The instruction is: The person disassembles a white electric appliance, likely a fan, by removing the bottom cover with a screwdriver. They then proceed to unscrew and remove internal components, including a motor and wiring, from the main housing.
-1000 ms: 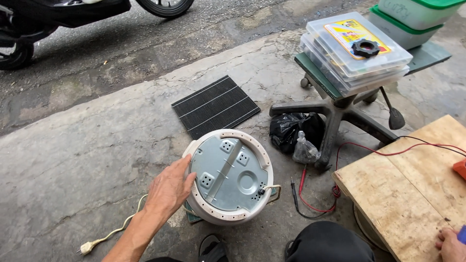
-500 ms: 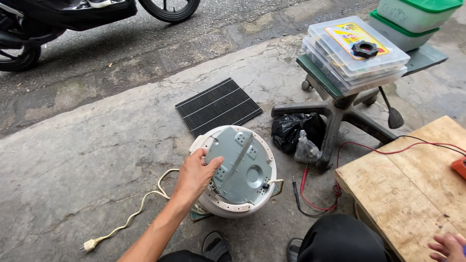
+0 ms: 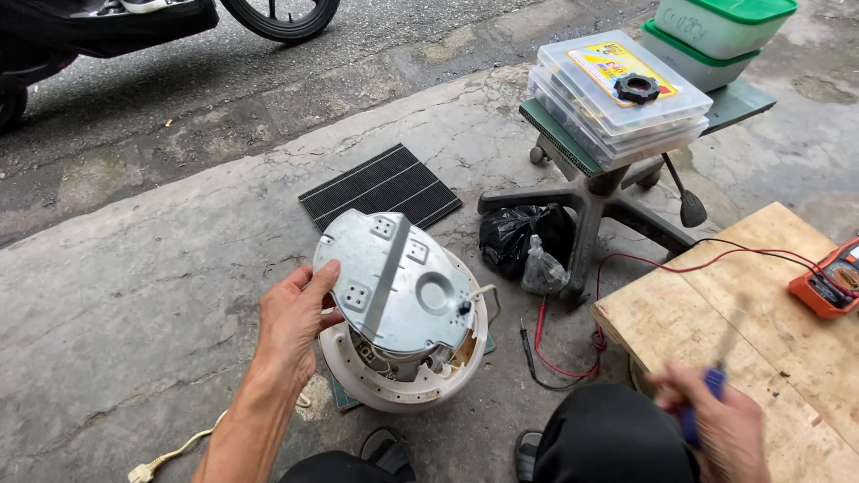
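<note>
Nearest the viewer, the right hand [image 3: 716, 425] is blurred, fingers closed around a blue-handled screwdriver [image 3: 711, 394], over the near corner of the wooden board [image 3: 716, 313]. To its left, the left hand [image 3: 293, 317] grips the left edge of a grey metal base plate [image 3: 394, 282], thumb on top and fingers beneath; the plate is tilted, raised on the hand's side, lying partly off the round white appliance body [image 3: 403, 371] that stands upside down on the concrete pavement [image 3: 134, 268]. Wiring shows in the gap under the plate. A pale power cord [image 3: 170, 452] trails toward the pavement's near left. Red and black test leads [image 3: 546, 344] lie on the pavement between appliance and board, running up to an orange multimeter [image 3: 828, 282] at the board's right edge. Just beyond the appliance: a dark ribbed panel [image 3: 380, 188] flat on the pavement, a black plastic bag [image 3: 519, 237] by the foot of a swivel stool [image 3: 599, 192]. The stool carries stacked clear parts boxes [image 3: 617, 98] and green-lidded tubs [image 3: 716, 27]. Farthest, a motorbike wheel [image 3: 282, 13] on the road.
</note>
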